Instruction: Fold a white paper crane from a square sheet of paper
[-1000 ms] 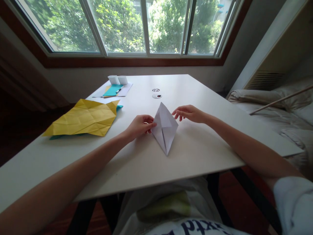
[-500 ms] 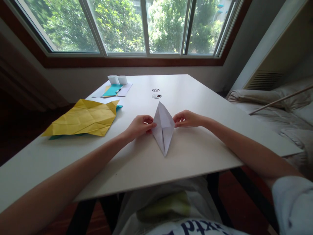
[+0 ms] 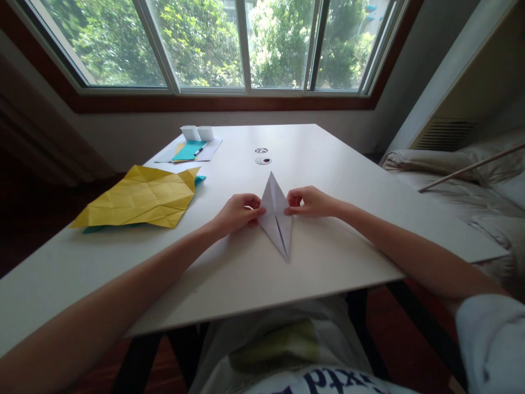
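Note:
A folded white paper [image 3: 275, 210], shaped like a long diamond with a slit down its lower half, is between my hands near the table's front. My left hand [image 3: 240, 210] pinches its left corner, thumb on top and fingers curled beneath. On the opposite corner, my right hand [image 3: 309, 202] closes with the thumb over the paper's edge. One tip of the diamond points toward the window, the other toward me.
Creased yellow paper [image 3: 139, 200] lies on the left of the white table [image 3: 348, 241], over a teal sheet [image 3: 200, 179]. Further back are a teal paper [image 3: 189, 150], a pen [image 3: 200, 149] and two white folded pieces [image 3: 205, 133]. Two round fittings [image 3: 263, 161] sit mid-table.
The diamond has turned slightly, its near tip swinging right, and looks narrower. My right hand has come in a little to the left, its thumb now over the paper's edge.

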Available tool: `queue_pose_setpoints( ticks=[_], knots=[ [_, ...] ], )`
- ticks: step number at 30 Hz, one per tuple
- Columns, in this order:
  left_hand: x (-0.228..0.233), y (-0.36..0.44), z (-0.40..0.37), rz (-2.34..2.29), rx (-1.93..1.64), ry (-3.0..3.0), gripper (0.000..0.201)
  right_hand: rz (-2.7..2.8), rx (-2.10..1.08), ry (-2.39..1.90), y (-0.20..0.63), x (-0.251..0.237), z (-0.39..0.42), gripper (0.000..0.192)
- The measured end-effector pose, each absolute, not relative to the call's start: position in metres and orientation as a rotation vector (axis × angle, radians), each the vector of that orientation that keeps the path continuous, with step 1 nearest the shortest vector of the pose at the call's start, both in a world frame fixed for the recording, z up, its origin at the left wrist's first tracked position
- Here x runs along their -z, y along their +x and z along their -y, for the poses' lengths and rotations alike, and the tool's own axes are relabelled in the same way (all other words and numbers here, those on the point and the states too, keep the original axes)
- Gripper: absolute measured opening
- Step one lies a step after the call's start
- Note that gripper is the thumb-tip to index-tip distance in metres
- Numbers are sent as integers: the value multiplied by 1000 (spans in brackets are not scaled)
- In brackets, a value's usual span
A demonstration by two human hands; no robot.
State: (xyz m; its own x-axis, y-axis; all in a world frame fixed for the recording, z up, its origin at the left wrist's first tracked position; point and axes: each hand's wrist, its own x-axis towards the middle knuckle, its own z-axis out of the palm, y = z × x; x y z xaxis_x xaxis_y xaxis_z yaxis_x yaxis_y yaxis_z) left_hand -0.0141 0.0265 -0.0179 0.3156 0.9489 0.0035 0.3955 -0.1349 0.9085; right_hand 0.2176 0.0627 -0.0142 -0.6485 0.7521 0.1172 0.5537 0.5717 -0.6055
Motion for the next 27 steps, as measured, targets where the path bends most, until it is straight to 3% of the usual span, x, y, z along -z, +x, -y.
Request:
queue_pose_setpoints(
  ticks=[6,13,27],
  knots=[
    [24,-14,-26,-1245,-811,1841,32,2449,-648,-1129,215,15,-58,22],
    [23,-13,-21,-1506,-752,2502,20,2443,-481,-1098,214,20,-57,36],
    [30,-17,-23,-1475,-559,2708,24,2537,-374,-1016,211,24,-55,14]
  ],
)
